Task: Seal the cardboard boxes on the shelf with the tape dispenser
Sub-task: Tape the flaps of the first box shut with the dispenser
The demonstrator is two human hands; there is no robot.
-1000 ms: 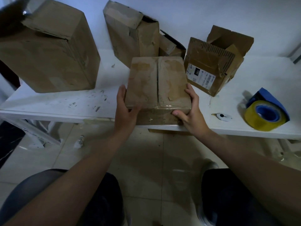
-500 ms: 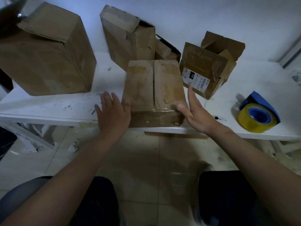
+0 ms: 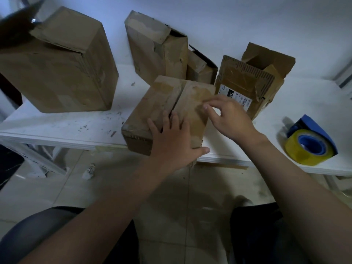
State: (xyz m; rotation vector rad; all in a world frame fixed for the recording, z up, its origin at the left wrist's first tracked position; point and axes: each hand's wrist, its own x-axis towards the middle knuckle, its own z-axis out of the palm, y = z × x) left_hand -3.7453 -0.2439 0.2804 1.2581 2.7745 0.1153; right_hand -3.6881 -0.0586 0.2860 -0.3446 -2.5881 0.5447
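Shelf [image 3: 57, 128]: a flat white board, scuffed and flecked with dark marks. Its ends run out of view.
Large box [image 3: 57, 69]: plain brown cardboard, worn and blotchy. It stands at the left of the shelf, with its top flap not lying flat.
Tall box [image 3: 158, 50]: torn, peeling cardboard against the back wall. A top flap sags inward.
Front box [image 3: 152, 111]: low and rectangular, with two top flaps meeting at a dark, untaped slit. It sits skewed at the shelf's front edge, and its near end juts past that edge.
Open box [image 3: 247, 80]: corrugated edges showing, flaps up and a white printed label on its face. It is just right of the front box, and the right hand partly covers it.
Small box [image 3: 200, 67]: wedged behind the front box and mostly hidden.
Tape dispenser [image 3: 310, 143]: a blue body with a yellowish roll. It lies alone on the right of the shelf, well apart from both hands.
Left hand [image 3: 171, 138]: flat on the front box's top, fingers spread across the slit and thumb at the near corner.
Right hand [image 3: 230, 119]: fingers bent over the right flap. It is blurred, so I cannot tell whether it pinches anything.
Top left corner: a dark shape, too blurred to make out.
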